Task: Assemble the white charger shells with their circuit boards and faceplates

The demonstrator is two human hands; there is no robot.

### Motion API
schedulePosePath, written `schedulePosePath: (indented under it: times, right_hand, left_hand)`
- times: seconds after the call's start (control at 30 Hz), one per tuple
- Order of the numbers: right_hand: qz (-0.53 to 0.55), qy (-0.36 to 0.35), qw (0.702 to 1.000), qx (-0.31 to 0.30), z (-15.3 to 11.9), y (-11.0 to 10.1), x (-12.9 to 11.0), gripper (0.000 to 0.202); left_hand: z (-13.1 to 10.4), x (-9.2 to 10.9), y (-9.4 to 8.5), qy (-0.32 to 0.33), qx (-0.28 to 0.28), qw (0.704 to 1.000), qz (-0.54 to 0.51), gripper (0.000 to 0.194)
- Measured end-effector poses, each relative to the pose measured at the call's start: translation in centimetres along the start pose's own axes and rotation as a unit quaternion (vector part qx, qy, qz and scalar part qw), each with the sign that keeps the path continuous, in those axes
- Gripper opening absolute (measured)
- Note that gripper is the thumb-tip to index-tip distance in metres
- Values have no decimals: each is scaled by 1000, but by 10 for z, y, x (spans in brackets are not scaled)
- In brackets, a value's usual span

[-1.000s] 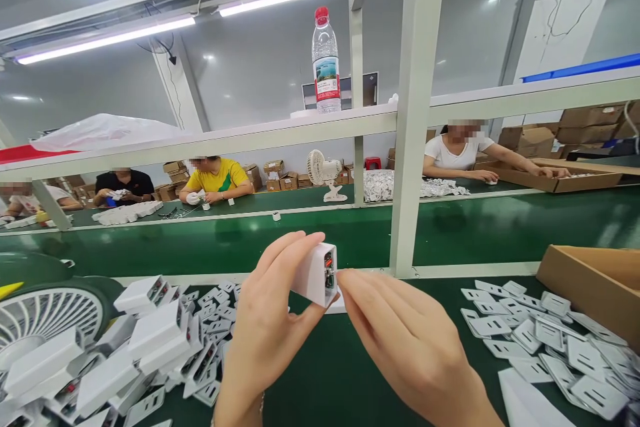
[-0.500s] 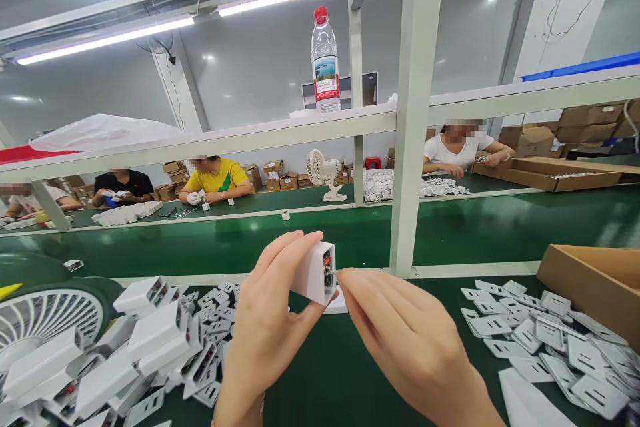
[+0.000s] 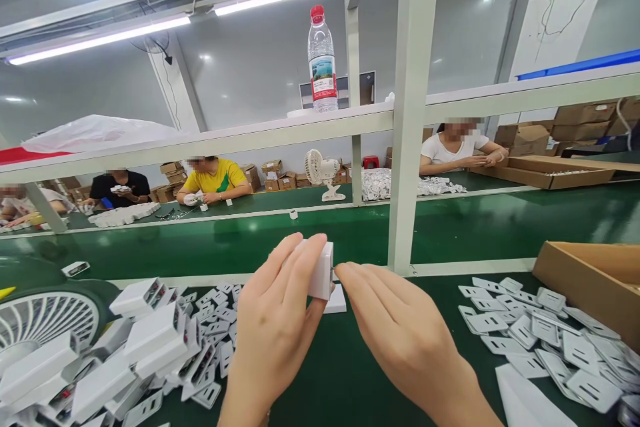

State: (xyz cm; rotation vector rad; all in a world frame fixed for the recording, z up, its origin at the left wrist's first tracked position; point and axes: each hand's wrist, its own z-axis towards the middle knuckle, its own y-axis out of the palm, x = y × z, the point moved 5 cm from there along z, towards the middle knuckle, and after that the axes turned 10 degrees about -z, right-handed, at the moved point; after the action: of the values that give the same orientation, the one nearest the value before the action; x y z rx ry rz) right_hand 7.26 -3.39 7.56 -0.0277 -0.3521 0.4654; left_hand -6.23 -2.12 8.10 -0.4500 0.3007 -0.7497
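Observation:
My left hand (image 3: 277,320) is closed around a white box-shaped plastic housing (image 3: 323,272), which looks like a charger case, raised above the green work surface. Its end faces right, toward my right hand (image 3: 405,333). The fingers of that hand are pinched together against or just beside this end; a thin tip shows between them, too small to name. Behind and below the housing lies a flat white piece (image 3: 337,300). To the left is a heap of similar white housings (image 3: 155,333) with circuit parts visible inside. Small slotted plates (image 3: 217,313) lie beside them.
Slotted white plates (image 3: 545,333) spread out at right, beside a cardboard box (image 3: 590,287). A fan (image 3: 45,320) stands at far left. Beyond the green conveyor belt (image 3: 240,240), several co-workers sit. An upright post (image 3: 404,213) and a shelf holding a water bottle (image 3: 323,67) rise ahead.
The housing has turned in my left hand, so its open end with the inner parts no longer shows. My right fingertips stay close to that end. A small white item on the belt has shifted right.

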Motion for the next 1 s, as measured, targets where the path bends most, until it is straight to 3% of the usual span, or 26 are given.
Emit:
schedulePosePath:
  times: [0.4, 1.0]
  right_hand:
    - [109, -1, 994, 10, -4, 5, 8, 18]
    - [248, 36, 968, -9, -5, 10, 19, 28]
  left_hand:
    - [-2, -17, 4, -77, -33, 991, -109, 64]
    - [-3, -21, 0, -131, -47, 970, -200, 68]
